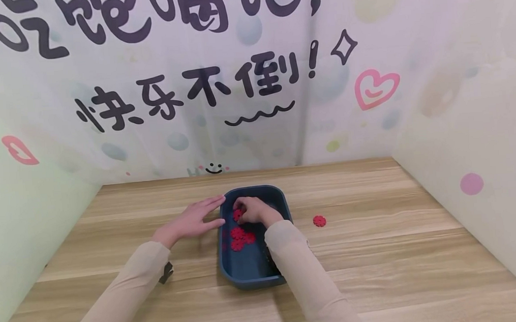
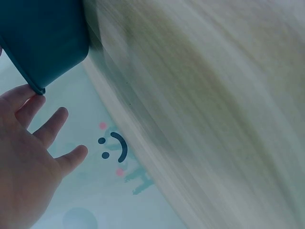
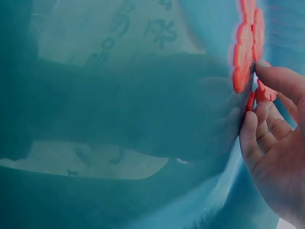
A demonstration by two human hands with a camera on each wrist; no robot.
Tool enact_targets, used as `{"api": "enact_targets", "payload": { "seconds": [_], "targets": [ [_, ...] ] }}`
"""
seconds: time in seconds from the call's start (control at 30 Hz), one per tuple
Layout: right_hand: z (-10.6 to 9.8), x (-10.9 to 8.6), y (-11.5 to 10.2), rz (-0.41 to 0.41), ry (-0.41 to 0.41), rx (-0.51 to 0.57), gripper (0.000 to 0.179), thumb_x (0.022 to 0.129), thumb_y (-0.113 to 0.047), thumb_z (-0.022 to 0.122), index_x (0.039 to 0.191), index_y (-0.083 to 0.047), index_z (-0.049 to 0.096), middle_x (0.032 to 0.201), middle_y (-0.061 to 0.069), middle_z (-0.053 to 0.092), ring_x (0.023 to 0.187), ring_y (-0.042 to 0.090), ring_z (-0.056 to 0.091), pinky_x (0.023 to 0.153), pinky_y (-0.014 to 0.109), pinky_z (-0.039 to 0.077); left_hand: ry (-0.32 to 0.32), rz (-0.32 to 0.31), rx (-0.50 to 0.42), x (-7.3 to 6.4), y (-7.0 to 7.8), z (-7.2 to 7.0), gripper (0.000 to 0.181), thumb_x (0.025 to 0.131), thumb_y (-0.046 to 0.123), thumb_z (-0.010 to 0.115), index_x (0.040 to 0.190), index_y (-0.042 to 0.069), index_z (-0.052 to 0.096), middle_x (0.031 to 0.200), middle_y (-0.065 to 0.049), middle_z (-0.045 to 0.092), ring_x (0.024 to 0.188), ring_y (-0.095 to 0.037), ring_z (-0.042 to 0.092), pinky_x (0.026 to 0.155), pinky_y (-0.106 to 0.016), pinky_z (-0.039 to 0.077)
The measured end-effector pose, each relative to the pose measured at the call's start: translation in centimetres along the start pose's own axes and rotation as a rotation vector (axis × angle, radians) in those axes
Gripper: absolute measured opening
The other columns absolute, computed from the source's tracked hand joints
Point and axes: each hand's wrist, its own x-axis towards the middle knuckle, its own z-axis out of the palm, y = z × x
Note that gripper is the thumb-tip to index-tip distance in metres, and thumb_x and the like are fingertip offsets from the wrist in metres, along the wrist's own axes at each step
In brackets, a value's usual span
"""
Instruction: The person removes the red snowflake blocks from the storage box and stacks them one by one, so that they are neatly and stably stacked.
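Inside the blue tray (image 1: pixel 250 266), the right hand (image 1: pixel 257 210) pinches a red disc (image 1: pixel 237 215). The left hand (image 1: pixel 191 219), fingers spread, touches the tray's left side.

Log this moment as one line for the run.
left hand: touching tray | right hand: in tray, curled around red disc | another disc: on table, right of tray

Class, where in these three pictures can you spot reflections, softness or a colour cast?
Head view: lettering crisp, light fairly even; left wrist view: cool tint, table grain soft; right wrist view: strong teal cast, glossy tray mirroring lettering.
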Motion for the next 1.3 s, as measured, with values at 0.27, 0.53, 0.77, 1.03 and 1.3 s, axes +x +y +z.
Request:
{"api": "enact_targets", "payload": {
  "seconds": [0.27,0.53,0.77,1.03,1.3],
  "targets": [
    [-0.37,-0.36,-0.15,0.012,-0.061,0.020,0.034,0.079,-0.017,0.066,0.113,-0.018,0.059,0.094,-0.002,0.056,0.086,0.014,0.050,0.081,0.032,0.042,0.008,0.006,-0.005,-0.09,0.01,0.05,0.065,0.088,0.044,0.048,0.137,0.005,0.032,0.140,-0.012,0.028,0.126,-0.029,0.025,0.096,-0.053,0.019],
    [-0.56,-0.45,-0.07,0.035,-0.086,0.047,0.033,0.078,-0.017,0.068,0.110,-0.016,0.061,0.091,-0.003,0.057,0.084,0.014,0.052,0.081,0.032,0.042,0.007,0.008,0.002,-0.03,-0.10,0.16,0.064,0.088,0.043,0.048,0.137,0.005,0.031,0.140,-0.012,0.028,0.126,-0.029,0.025,0.097,-0.053,0.019],
    [-0.63,-0.46,-0.16,0.032,-0.098,0.043,0.033,0.077,-0.018,0.069,0.108,-0.014,0.061,0.086,-0.002,0.058,0.080,0.013,0.053,0.080,0.031,0.043,0.000,0.000,0.003,0.04,0.03,0.11,0.065,0.088,0.043,0.048,0.137,0.006,0.031,0.140,-0.012,0.027,0.126,-0.028,0.025,0.097,-0.053,0.018],
    [-0.63,-0.44,-0.43,0.007,-0.104,-0.010,0.034,0.078,-0.018,0.069,0.110,-0.014,0.060,0.086,-0.002,0.056,0.080,0.013,0.051,0.077,0.028,0.043,-0.004,-0.006,0.011,0.01,0.03,0.02,0.065,0.088,0.045,0.047,0.137,0.006,0.031,0.140,-0.012,0.027,0.126,-0.029,0.025,0.095,-0.055,0.019],
    [-0.55,-0.36,-0.36,0.011,-0.109,-0.011,0.032,0.078,-0.018,0.068,0.109,-0.015,0.061,0.086,-0.002,0.056,0.080,0.014,0.051,0.077,0.029,0.043,-0.006,-0.001,0.013,0.09,0.00,0.03,0.066,0.088,0.046,0.047,0.137,0.005,0.031,0.140,-0.012,0.027,0.126,-0.029,0.025,0.096,-0.055,0.019]
  ]
}}
